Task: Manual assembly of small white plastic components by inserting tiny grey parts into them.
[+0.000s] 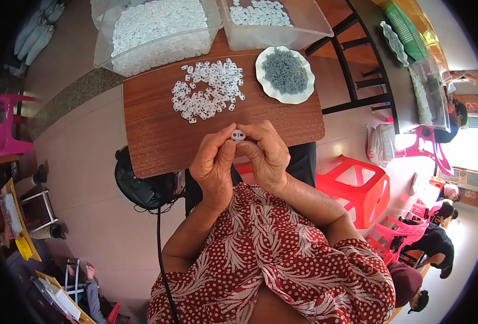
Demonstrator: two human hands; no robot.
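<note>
My left hand (213, 164) and my right hand (266, 154) meet over the near edge of a small brown wooden table (152, 135). Between their fingertips they pinch one small white plastic piece (238, 135). Farther out on the table lies a loose heap of the same white pieces (207, 89). To its right stands a white scalloped plate (304, 94) filled with small grey metal parts (285, 70).
Two clear plastic tubs of white pieces stand at the table's far edge, one at the left (155, 32) and one at the right (274, 21). A black fan (139, 186) with a cord sits on the floor at the left. Red (360, 189) and pink stools stand to the right, with other people beyond.
</note>
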